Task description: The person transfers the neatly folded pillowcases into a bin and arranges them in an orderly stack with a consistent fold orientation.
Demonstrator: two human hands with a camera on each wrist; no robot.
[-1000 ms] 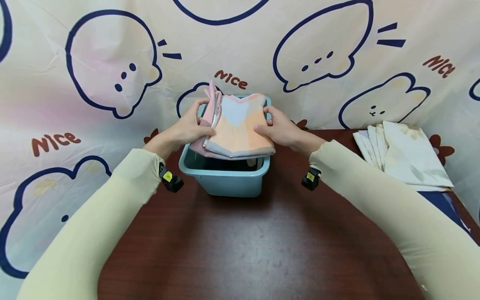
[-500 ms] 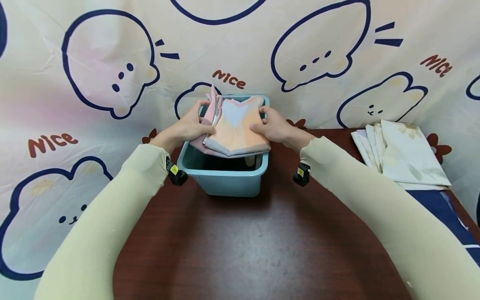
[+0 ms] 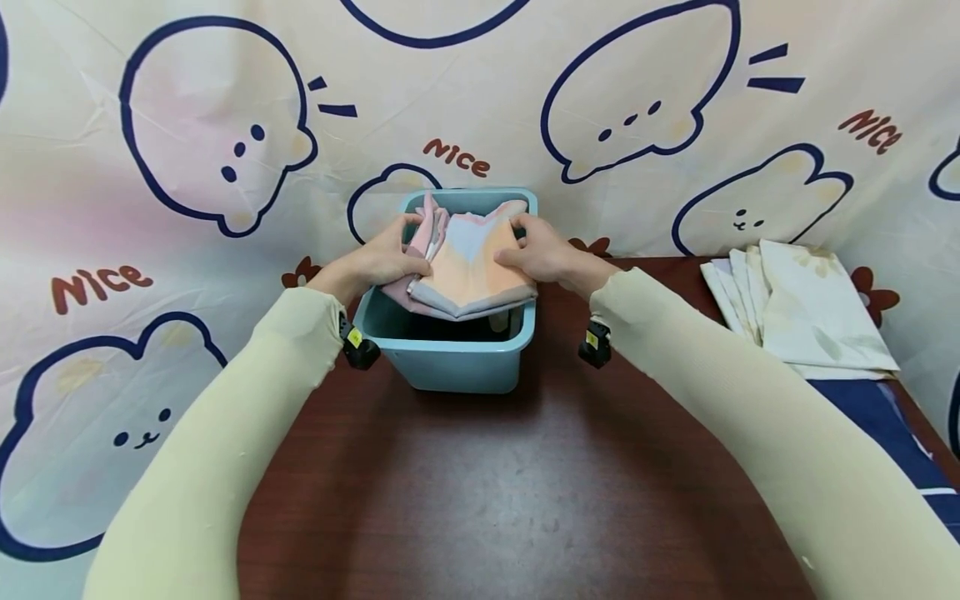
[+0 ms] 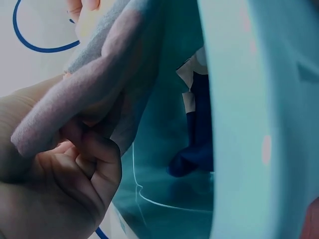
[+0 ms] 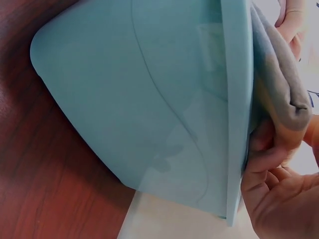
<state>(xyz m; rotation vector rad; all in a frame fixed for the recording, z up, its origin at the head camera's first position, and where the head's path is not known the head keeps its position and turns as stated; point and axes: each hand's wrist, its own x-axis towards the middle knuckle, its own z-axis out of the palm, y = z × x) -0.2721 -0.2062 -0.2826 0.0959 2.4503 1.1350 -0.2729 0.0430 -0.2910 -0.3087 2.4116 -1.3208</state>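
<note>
A folded cloth point(image 3: 471, 265) in pink, peach, pale blue and grey spans the opening of a light blue plastic bin point(image 3: 465, 367). At its left edge my left hand point(image 3: 386, 254) grips the layers, thumb on top and fingers curled beneath. My right hand point(image 3: 543, 250) pinches the right edge the same way, close to the bin's rim in the right wrist view. The cloth sags in the middle, its lower part down inside the bin. Below it, in the left wrist view, a navy and white cloth point(image 4: 199, 124) lies in the bin.
On the right of the dark red-brown table point(image 3: 480, 500) lies a stack of folded cream cloths point(image 3: 821, 308), with a navy cloth point(image 3: 870, 417) in front of it. A printed fabric backdrop point(image 3: 450, 92) hangs directly behind the bin.
Both hands have lowered the folded cloth a little toward the bin and drawn slightly closer together. More of the bin's back rim shows above the cloth.
</note>
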